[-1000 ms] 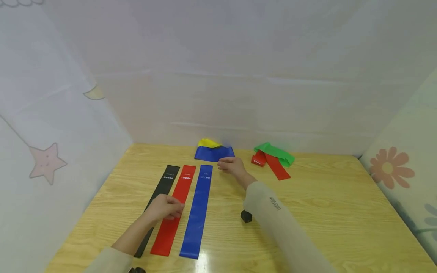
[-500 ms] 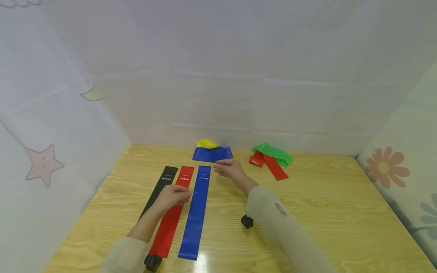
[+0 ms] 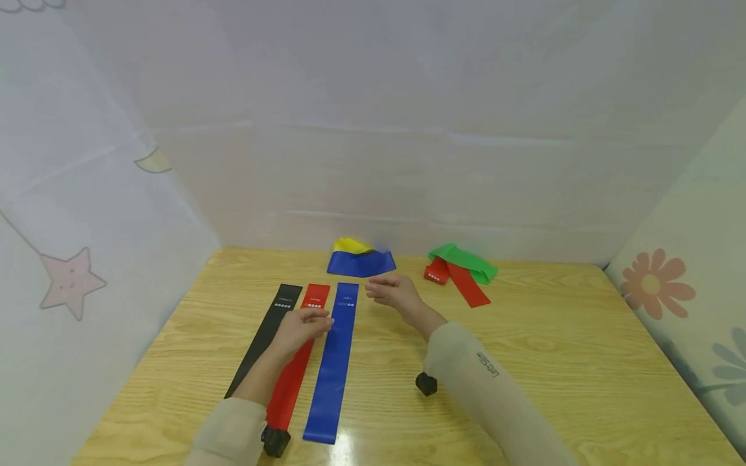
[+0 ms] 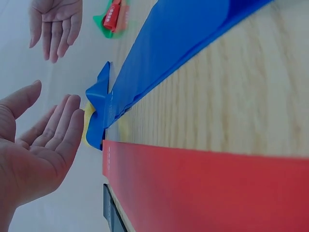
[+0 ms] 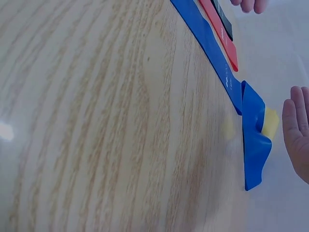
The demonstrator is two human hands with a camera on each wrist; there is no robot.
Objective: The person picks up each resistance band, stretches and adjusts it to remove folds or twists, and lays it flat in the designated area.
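Head view: left hand [image 3: 300,327] hovers over the flat red resistance band [image 3: 296,370], fingers straight and relaxed, holding nothing. Right hand [image 3: 396,291], at two o'clock from it, fingers loosely extended, is near the folded blue band [image 3: 361,263].

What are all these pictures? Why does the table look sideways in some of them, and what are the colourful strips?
These are a person's two hands, filmed by three cameras. The big picture comes from a camera worn on the head, looking down at a wooden table. The two sideways pictures come from small cameras on the wrists, so they sit very close to the table and look tilted.

The strips are stretchy bands. A black band, a red band and a blue band lie flat side by side. Behind them is a folded blue band with a yellow one under it, and a green and red pile.

The left hand and right hand are both open and hold nothing.
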